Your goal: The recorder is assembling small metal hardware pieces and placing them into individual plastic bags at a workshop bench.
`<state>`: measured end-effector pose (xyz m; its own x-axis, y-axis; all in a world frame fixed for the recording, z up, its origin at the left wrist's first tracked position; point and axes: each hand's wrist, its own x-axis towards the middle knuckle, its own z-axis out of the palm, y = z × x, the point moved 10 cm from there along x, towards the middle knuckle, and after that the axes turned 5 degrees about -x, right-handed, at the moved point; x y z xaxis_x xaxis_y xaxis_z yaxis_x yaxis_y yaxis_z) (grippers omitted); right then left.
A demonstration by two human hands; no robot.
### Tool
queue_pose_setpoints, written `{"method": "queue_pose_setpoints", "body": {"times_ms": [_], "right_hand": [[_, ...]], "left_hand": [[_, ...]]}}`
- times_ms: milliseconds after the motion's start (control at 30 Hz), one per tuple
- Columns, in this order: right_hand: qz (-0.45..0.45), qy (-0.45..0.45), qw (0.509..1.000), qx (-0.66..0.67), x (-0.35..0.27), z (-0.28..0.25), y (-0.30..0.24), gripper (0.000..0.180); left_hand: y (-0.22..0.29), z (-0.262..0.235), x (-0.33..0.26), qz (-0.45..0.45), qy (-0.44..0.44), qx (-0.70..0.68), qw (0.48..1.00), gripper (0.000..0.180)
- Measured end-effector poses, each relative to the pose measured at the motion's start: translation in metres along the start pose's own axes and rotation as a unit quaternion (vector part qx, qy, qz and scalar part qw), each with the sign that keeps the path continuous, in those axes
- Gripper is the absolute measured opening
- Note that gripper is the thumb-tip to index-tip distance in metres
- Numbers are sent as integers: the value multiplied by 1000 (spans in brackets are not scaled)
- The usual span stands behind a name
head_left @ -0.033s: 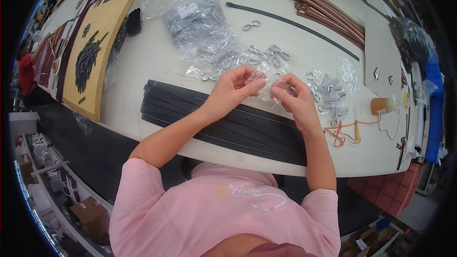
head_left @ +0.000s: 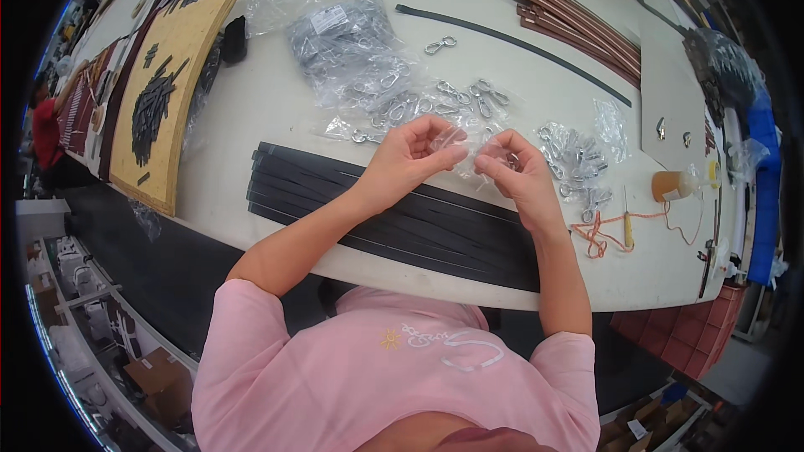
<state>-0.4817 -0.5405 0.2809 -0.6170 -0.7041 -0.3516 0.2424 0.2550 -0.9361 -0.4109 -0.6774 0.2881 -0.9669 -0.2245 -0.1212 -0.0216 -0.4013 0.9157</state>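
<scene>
A small clear plastic bag point(head_left: 469, 147) is stretched between my two hands above the table. My left hand point(head_left: 402, 164) pinches its left side between thumb and fingers. On the other side my right hand point(head_left: 521, 171) grips it with bent fingers. What the bag holds, if anything, I cannot make out. Just beyond lie several silver snap hooks point(head_left: 483, 105), some in clear wrapping. A large clear bag of hooks point(head_left: 345, 42) rests farther left, and another pile of wrapped hooks point(head_left: 578, 159) is right of my right hand. Flat black straps point(head_left: 377, 209) lie under my forearms.
One black strap point(head_left: 519, 52) stretches across the far side, near brown straps point(head_left: 578, 29). At right stand an amber bottle point(head_left: 667, 187), an orange cord point(head_left: 596, 238) and a yellow-handled pointed tool point(head_left: 628, 230). A wooden board point(head_left: 191, 42) carries dark strips at left. Beyond it is another person point(head_left: 46, 130).
</scene>
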Motion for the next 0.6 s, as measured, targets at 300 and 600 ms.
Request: {"method": "queue_pose_setpoints", "body": {"times_ms": [300,600], "right_hand": [[-52,-17,998,-5,-3,7,-9,14],[-118,153,932,-306,-31,-45,-23,17]], "left_hand": [[-2,-6,1,1,-32,54,998,15],[-8,-8,-8,-75,20,-89,993,14]]}}
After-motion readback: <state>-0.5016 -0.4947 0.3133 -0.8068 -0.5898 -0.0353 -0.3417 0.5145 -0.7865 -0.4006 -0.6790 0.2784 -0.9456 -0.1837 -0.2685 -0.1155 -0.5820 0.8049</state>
